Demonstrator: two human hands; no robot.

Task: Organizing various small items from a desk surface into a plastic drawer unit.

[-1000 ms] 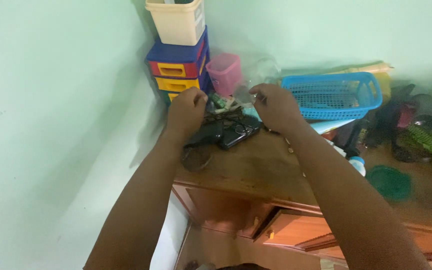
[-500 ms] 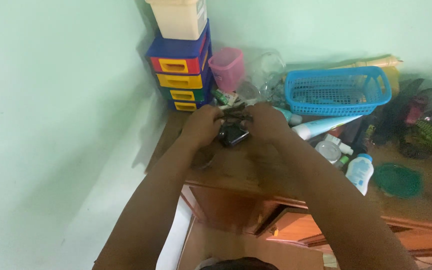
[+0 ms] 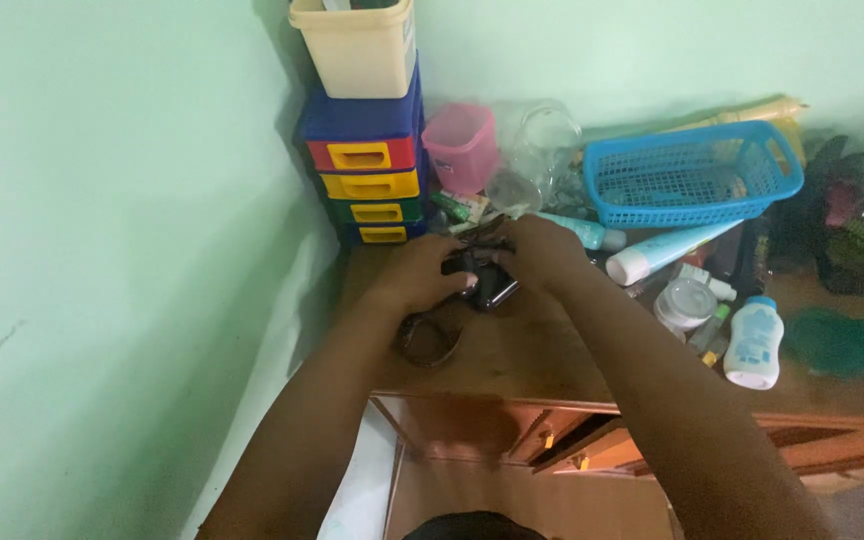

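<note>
1. Work position: both hands meet over the left part of the wooden desk (image 3: 552, 360), near the corner of the green walls.
2. Left hand (image 3: 420, 275): fingers curled narrow around a small dark object (image 3: 480, 287) that lies on the desk surface. What kind of object it is cannot be told; it looks black and glossy.
3. Right hand (image 3: 542, 252): fingers pinched at the upper edge of the same dark object, close against the left hand. Whether it grips the object or only a thin strap or cord on it cannot be told.
4. Handling judgement: keep the object low over the desk and steady it with one hand while the other works. The bottles at the right stand near, so elbows should stay in.
5. A dark ring-shaped item (image 3: 428, 340) lies just below the left hand, near the desk edge.
6. Count, storage: one drawer unit (image 3: 367, 170) with four coloured drawers; one cream bin (image 3: 357, 50) on top of it; one pink cup (image 3: 464, 145); one blue basket (image 3: 692, 175).
7. Count, toiletries: one white bottle (image 3: 754, 345), one white tube (image 3: 667, 252), one round jar (image 3: 685, 303). Smaller items between them are too blurred to count.
</note>
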